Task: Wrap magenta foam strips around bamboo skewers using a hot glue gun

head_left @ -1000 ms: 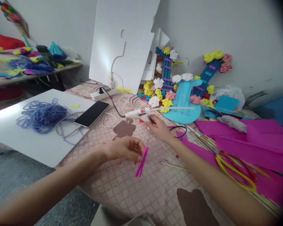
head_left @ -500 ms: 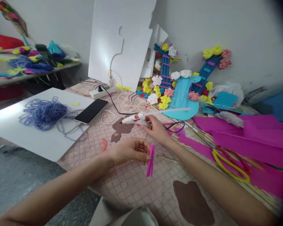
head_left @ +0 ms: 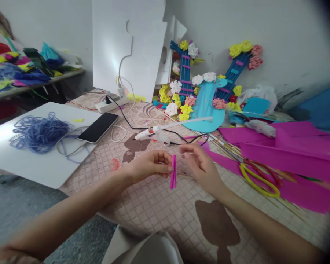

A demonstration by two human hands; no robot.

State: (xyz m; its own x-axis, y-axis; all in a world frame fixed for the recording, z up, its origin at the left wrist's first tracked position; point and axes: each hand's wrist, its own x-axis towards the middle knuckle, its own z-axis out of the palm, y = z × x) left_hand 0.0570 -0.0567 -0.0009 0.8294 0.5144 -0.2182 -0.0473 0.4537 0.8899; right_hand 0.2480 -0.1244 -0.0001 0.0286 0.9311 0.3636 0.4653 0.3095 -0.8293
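Between the thumb and fingers of my left hand (head_left: 154,165) a small bundle of magenta paper-covered sticks (head_left: 173,172) is pinched, standing nearly upright above the table. My right hand (head_left: 203,167) is just to the right of it, fingers curved and apart, holding nothing. Beyond both hands a white hot glue gun (head_left: 154,135) lies on the tablecloth, its nozzle pointing left and a long glue stick jutting from its back.
Yellow-handled scissors (head_left: 260,181) and magenta paper (head_left: 280,154) lie at the right. A phone (head_left: 98,127) and blue yarn (head_left: 40,132) rest on a white board (head_left: 57,168) at the left. Flower-decorated blue stick crafts (head_left: 185,77) lean at the back beside a power strip (head_left: 111,104).
My right hand has let go of the glue gun, which now lies on the table, and has come back towards my left hand. The left hand keeps its pinch; the view has shifted slightly.
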